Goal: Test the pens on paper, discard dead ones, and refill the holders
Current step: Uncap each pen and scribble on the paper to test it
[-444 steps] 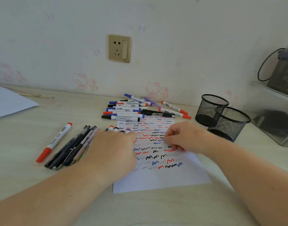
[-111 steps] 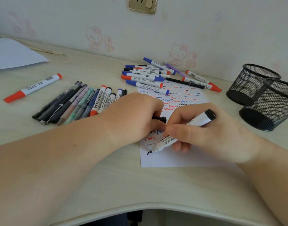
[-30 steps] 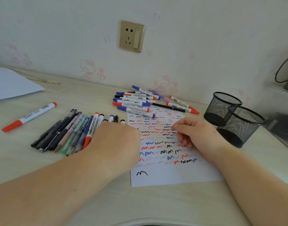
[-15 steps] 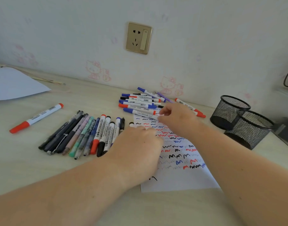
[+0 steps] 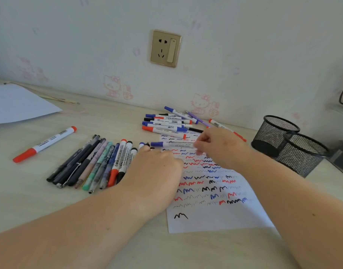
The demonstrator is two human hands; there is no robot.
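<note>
Your right hand pinches one white marker with a blue cap. Your fingers curl round its right end. It lies sideways just over the far end of the test paper, and it looks blurry.

Your left hand lies palm down on the desk, at the left edge of the paper. Its fingers bend a little. Their tips are by the caps of two or three short markers, but you cannot tell if they touch or hold one.

The paper is full of red, blue and black squiggles. One black squiggle sits alone near its front left corner.

Behind the paper, near the wall, there is a pile of pens. About nine show there, but some hide each other.

Left of your left hand, a row of pens lies side by side. About ten show.

One red marker lies alone further to the left.

Two black mesh holders stand touching each other at the right side of the desk.

One more white sheet lies at the far left corner.
</note>
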